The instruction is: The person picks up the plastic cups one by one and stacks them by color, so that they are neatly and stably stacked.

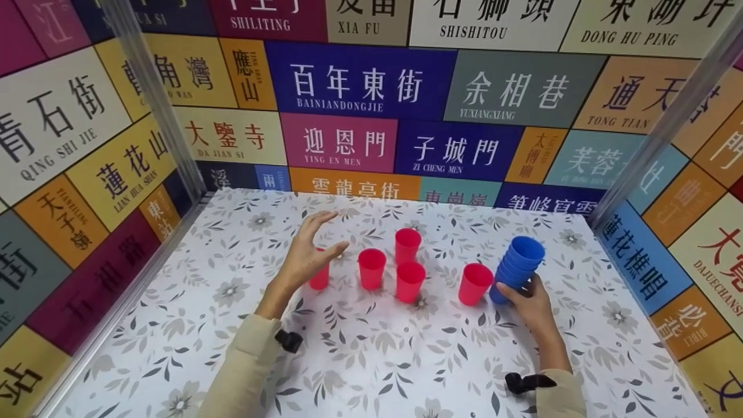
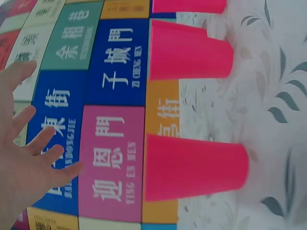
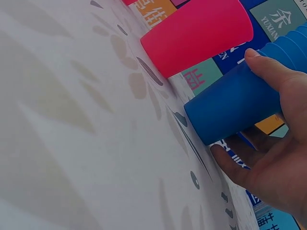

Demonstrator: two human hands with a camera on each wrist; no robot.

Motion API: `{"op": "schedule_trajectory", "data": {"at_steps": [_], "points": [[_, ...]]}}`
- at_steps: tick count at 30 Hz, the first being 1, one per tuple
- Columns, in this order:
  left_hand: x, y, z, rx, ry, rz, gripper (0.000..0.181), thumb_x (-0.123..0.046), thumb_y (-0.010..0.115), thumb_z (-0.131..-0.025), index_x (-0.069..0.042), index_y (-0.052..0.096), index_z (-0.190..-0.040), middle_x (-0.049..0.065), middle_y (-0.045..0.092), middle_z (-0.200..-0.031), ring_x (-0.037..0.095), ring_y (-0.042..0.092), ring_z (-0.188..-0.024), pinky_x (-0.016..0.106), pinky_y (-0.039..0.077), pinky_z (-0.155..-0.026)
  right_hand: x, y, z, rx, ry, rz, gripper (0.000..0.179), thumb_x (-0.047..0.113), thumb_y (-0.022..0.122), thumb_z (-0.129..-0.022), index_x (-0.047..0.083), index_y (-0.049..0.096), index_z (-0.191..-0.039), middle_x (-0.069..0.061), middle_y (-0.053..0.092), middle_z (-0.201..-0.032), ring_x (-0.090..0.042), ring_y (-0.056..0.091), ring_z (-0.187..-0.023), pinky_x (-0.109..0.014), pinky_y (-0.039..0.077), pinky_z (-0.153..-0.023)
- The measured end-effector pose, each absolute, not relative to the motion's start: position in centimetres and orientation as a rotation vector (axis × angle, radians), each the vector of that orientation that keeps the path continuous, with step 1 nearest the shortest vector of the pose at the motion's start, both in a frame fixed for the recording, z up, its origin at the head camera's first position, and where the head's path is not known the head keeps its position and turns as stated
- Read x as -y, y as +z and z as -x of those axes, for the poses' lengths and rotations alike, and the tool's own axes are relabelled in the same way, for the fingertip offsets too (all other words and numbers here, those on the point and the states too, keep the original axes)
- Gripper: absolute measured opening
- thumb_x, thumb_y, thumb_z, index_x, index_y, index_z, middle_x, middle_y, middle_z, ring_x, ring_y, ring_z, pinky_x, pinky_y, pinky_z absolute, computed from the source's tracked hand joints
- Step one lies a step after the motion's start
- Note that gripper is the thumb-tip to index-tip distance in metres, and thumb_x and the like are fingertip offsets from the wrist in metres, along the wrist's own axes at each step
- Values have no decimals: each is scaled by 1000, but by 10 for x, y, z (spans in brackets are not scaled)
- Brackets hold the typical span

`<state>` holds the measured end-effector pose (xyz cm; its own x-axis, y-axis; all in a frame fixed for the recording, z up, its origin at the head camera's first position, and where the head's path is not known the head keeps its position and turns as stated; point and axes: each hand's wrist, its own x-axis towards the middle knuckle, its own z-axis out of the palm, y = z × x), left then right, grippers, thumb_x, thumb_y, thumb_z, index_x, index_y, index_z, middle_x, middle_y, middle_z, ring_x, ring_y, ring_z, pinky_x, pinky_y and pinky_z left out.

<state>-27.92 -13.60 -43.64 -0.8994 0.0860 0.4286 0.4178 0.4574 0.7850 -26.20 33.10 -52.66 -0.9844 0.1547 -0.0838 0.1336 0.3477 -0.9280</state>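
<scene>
A stack of blue cups (image 1: 515,264) stands at the right of the table, nested one in another. My right hand (image 1: 531,305) grips the stack's lower part, thumb on the near side; the right wrist view shows the thumb across the lowest blue cup (image 3: 235,103). Just left of the stack is a red cup (image 1: 475,284). My left hand (image 1: 310,249) is raised with fingers spread and holds nothing. It partly hides the leftmost red cup (image 1: 318,276). Between the hands stand a red cup (image 1: 371,270), another red cup (image 1: 410,283) and a farther red cup (image 1: 408,241).
The table (image 1: 360,360) has a white cloth printed with grey leaves and flowers. Panels with street names (image 1: 365,81) rise behind it and at both sides. Clear upright strips (image 1: 165,110) mark the corners.
</scene>
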Motion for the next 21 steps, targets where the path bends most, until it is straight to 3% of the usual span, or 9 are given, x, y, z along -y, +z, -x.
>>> {"op": "schedule_trajectory", "data": {"at_steps": [7,14,21], "points": [[156,-472,267,2378,-1459,153,82,-33,83,-82,-13,43,-150,15,39,-156,33,34,-148,56,28,-121,-330,-526,262,2573,1766,296,104,45,73,-90,9,5,-161,-27,29,-160,-42,31,-149,-53,30,-121],[166,-502,259,2353,-1460,64,90,-25,84,-80,-8,36,-154,16,33,-160,34,29,-151,56,25,-123,-328,-527,263,2574,1775,288,105,45,73,-90,10,4,-161,-28,29,-160,-43,32,-149,-53,32,-120],[162,-514,264,2277,-1662,28,91,-27,82,-83,-10,31,-156,16,31,-163,36,21,-154,60,24,-122,-330,-529,262,2535,1784,259,99,40,72,-92,8,8,-161,-28,32,-158,-42,35,-147,-52,34,-119]]}}
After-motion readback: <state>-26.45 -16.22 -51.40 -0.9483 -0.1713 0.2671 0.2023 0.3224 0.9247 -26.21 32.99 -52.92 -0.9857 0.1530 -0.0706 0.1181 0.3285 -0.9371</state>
